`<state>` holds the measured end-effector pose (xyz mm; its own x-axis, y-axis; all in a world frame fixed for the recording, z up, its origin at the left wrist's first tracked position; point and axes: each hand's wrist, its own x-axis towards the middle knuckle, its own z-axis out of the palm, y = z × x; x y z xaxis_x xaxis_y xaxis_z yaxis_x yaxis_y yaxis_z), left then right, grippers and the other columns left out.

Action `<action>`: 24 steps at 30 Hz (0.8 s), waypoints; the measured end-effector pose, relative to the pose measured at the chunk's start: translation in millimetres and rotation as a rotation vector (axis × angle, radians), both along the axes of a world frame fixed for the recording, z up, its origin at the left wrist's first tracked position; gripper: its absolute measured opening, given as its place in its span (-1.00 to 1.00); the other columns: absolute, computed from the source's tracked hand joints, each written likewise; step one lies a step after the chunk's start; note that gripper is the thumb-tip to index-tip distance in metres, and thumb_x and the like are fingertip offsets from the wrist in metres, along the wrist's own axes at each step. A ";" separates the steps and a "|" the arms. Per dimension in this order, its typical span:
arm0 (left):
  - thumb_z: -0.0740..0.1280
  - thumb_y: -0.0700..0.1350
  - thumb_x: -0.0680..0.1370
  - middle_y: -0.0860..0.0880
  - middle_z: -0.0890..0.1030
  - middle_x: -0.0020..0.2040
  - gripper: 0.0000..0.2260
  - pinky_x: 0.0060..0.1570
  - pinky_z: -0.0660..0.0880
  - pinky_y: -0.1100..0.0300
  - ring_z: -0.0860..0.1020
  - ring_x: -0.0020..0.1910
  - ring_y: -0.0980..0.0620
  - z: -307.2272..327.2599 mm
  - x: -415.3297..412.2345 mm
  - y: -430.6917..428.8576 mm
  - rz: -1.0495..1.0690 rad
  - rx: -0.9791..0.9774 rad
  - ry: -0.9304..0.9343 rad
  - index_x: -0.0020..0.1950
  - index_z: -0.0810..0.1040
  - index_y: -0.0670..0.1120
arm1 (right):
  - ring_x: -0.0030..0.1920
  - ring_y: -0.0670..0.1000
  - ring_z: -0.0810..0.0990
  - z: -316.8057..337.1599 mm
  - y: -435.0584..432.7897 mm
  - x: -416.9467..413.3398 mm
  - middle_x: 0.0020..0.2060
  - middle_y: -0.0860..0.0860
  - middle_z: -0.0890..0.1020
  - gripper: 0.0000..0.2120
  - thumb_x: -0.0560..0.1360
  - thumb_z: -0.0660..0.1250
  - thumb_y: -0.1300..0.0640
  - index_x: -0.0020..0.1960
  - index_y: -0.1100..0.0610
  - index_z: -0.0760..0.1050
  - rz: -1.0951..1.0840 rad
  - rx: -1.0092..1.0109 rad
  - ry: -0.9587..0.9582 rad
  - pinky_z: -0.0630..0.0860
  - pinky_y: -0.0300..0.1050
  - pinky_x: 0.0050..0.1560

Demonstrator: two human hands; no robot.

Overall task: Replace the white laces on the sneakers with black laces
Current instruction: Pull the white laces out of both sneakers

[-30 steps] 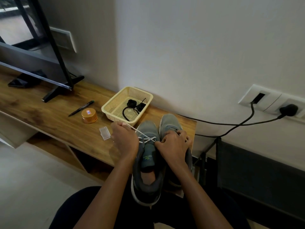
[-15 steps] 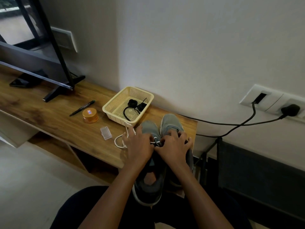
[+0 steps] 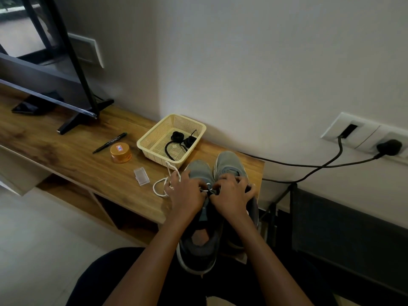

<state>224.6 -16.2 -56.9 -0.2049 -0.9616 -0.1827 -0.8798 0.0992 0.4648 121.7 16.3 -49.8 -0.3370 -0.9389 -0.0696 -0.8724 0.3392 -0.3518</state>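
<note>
Two grey sneakers stand side by side at the wooden table's right end, toes to the wall: the left sneaker (image 3: 199, 171) and the right sneaker (image 3: 229, 162). My left hand (image 3: 187, 193) and my right hand (image 3: 231, 195) meet over the left sneaker's eyelets, fingers pinching the white lace (image 3: 160, 186) there. A pulled-out loop of that lace lies on the table left of my left hand. Black laces (image 3: 180, 140) lie coiled in the cream basket (image 3: 154, 138) behind. The eyelets under my fingers are hidden.
An orange-lidded jar (image 3: 121, 153), a black pen (image 3: 109, 142) and a small clear plastic box (image 3: 141, 176) lie left of the basket. A TV stand leg (image 3: 84, 120) is further left. Black cables (image 3: 309, 165) run from wall sockets (image 3: 364, 135) at the right.
My left hand, which held the lace pulled up and to the left, has come back down onto the left sneaker beside my right hand. The freed lace loop now lies on the table.
</note>
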 end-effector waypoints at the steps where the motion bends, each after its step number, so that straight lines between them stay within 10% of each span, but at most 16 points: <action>1: 0.31 0.02 0.56 -0.02 0.14 0.53 -0.77 0.43 0.03 -0.18 -0.05 0.51 -0.17 -0.5 -0.2 -0.3 0.003 0.002 -0.002 0.21 0.55 0.20 | 0.42 0.09 0.11 0.0 -0.1 -0.4 0.32 -0.10 0.39 -0.76 0.48 0.32 0.08 0.13 0.05 0.58 -0.006 0.003 -0.010 -0.20 0.22 0.41; 24: 0.31 -0.03 0.55 0.05 0.11 0.54 -0.71 0.45 -0.04 -0.14 -0.04 0.52 -0.15 -2.5 0.5 -1.6 -0.005 0.045 -0.005 0.23 0.53 0.26 | 0.41 0.10 0.09 -3.7 -1.6 1.3 0.29 -0.13 0.35 -0.77 0.48 0.25 0.24 0.06 0.04 0.56 -0.051 0.030 -0.054 -0.34 0.29 0.39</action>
<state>225.0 -17.8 -59.4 -0.2089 -0.9513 -0.2269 -0.8817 0.0829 0.4645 123.0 14.7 -53.5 -0.3791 -0.9179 -0.1174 -0.8337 0.3938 -0.3871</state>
